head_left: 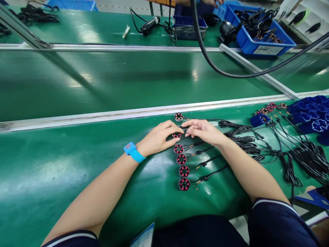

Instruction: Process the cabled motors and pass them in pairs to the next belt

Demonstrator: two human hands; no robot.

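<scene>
A column of round motor stators with red windings lies on the green bench, among them a stator [184, 184] nearest me. My left hand [160, 137], with a blue wrist strap [134, 152], has its thumb and fingers closed around the rim of another stator [177, 135]. Right beside it, the fingers of my right hand [202, 132] are pinched together at that stator's thin lead wires, which they partly hide. Beyond both hands sits a stator with copper-coloured windings [179, 117]. Black cables [241, 144] run from the stators to the right, partly under my right forearm.
Blue plastic housings [312, 115], more stators [267, 109] and bundled cables [312, 161] crowd the right side. A metal rail [102, 115] edges the bench. A thick black cable [218, 70] hangs in front. Behind stand a blue bin [268, 48] of parts and a co-worker's hand [212, 2].
</scene>
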